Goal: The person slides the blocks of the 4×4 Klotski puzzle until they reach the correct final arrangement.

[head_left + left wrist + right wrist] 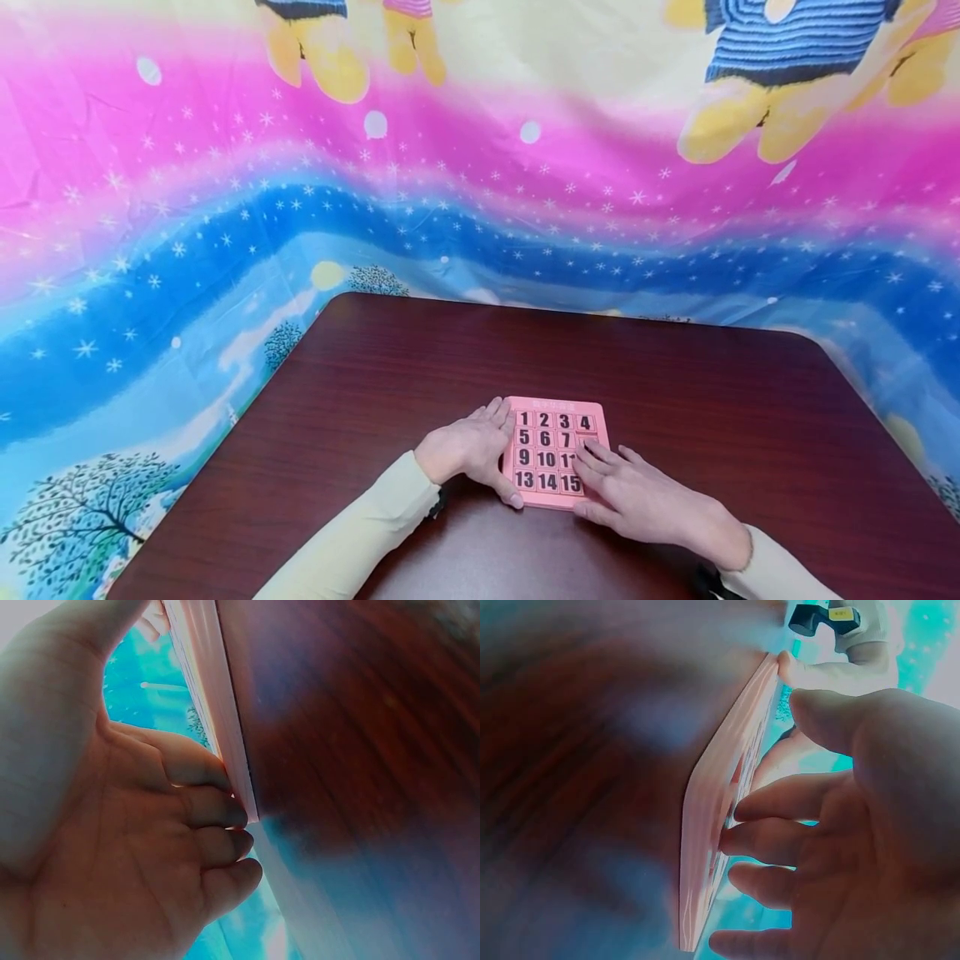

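A pink number slide puzzle (pixel 555 500) lies flat on the table, its black-numbered tiles in rows. Tiles 1 to 7, 9 to 11 and 13 to 15 show, 11 partly covered. Along the puzzle's left edge rests my left hand (pixel 480 446), fingers extended near the top corner and thumb at the bottom corner. In the left wrist view, its fingertips meet the frame's side (pixel 238 761). My right hand (pixel 637 492) lies over the right column, hiding its lower part. Its extended fingertips touch the tile area below tile 4 (pixel 585 423), as the right wrist view also shows.
The dark reddish-brown table (pixel 420 358) has rounded far corners. Behind and beside it hangs a printed cloth (pixel 465 183) with pink and blue bands, snowflakes and bear figures. A black wrist strap (pixel 825 619) shows on the left wrist.
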### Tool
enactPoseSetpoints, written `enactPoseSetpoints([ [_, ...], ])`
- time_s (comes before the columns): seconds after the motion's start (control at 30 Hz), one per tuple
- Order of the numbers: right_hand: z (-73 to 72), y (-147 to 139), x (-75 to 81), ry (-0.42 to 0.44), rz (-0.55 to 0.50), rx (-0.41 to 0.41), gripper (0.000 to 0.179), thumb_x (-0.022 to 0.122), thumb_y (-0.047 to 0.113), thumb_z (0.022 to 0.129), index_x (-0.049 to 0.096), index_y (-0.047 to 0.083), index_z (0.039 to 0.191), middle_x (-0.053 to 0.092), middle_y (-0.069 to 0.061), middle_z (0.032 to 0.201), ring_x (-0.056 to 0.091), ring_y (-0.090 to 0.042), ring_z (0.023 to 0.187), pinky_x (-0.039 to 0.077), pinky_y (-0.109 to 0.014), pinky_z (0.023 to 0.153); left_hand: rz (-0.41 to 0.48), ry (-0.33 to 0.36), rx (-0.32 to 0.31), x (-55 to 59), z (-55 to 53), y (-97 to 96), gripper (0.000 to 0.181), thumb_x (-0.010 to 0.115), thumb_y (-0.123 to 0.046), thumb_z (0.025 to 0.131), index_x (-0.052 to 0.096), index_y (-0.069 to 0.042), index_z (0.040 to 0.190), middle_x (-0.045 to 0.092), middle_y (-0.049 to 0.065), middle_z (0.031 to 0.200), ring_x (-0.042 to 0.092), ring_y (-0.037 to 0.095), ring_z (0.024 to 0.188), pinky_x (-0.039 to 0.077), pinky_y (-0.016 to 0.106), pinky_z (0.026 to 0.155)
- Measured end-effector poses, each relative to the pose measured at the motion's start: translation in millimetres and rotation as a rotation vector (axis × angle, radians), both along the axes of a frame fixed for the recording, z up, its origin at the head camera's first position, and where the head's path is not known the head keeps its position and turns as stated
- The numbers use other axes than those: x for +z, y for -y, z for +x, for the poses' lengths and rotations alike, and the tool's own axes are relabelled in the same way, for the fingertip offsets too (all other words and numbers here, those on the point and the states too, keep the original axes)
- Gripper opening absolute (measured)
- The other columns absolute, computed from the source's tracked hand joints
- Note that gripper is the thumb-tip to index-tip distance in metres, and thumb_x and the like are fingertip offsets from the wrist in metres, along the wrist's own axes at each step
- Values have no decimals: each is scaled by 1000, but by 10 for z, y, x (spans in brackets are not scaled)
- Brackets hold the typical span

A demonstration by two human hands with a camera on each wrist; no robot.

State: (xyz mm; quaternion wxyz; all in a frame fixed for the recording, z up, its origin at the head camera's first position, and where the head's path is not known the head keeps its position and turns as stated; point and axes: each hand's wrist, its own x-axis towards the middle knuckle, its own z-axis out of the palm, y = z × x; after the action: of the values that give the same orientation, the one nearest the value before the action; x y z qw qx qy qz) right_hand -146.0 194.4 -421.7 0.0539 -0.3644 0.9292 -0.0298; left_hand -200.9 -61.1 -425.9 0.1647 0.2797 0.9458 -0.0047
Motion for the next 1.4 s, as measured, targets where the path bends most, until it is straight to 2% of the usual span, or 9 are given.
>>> enactPoseSetpoints([
  [0.37, -105, 3, -4, 55, 7, -35, 67, 49, 54, 97, 51, 5, 143, 47, -15, 151, 36, -35, 145, 36, -66, 109, 3, 12, 4, -7, 7, -5, 130, 73, -76, 64, 19, -3, 156, 11, 14, 165, 8, 25, 154, 14, 32, 127],
  [0.5, -25, -20, 28, 28, 0, -18, 67, 48, 55, 98, 52, 5, 142, 48, -14, 150, 38, -35, 143, 37, -66, 108, 4, 14, 5, -12, 9, -7, 129, 73, -76, 65, 18, -3, 156, 10, 14, 166, 8, 25, 155, 14, 32, 127],
  [0.77, 257, -96, 62, -36, -7, 31, 65, 49, 56, 97, 55, 6, 139, 52, -13, 147, 45, -35, 138, 40, -66, 103, 4, 14, 11, -6, 6, -10, 129, 73, -76, 64, 19, -4, 157, 10, 13, 166, 8, 25, 155, 14, 33, 127],
  [0.9, 336, -126, 58, -6, 8, 21, 67, 47, 58, 97, 56, 7, 139, 53, -11, 146, 45, -35, 138, 40, -66, 104, 3, 20, 12, -8, 11, -12, 129, 73, -76, 65, 18, -4, 157, 10, 14, 166, 8, 25, 155, 14, 33, 127],
  [1.13, 349, -135, 59, 69, 20, -13, 68, 46, 60, 97, 54, 8, 141, 52, -10, 147, 43, -34, 140, 37, -66, 107, 10, -4, -9, -13, 3, -5, 129, 73, -76, 64, 21, -2, 156, 13, 15, 165, 11, 27, 154, 15, 34, 126],
  [1.4, 317, -125, 40, 28, 25, 3, 66, 48, 58, 97, 56, 7, 139, 54, -11, 145, 45, -34, 138, 39, -65, 105, 10, 0, -7, -8, -3, 4, 129, 73, -76, 64, 20, -2, 156, 12, 15, 165, 9, 26, 154, 15, 34, 127],
])
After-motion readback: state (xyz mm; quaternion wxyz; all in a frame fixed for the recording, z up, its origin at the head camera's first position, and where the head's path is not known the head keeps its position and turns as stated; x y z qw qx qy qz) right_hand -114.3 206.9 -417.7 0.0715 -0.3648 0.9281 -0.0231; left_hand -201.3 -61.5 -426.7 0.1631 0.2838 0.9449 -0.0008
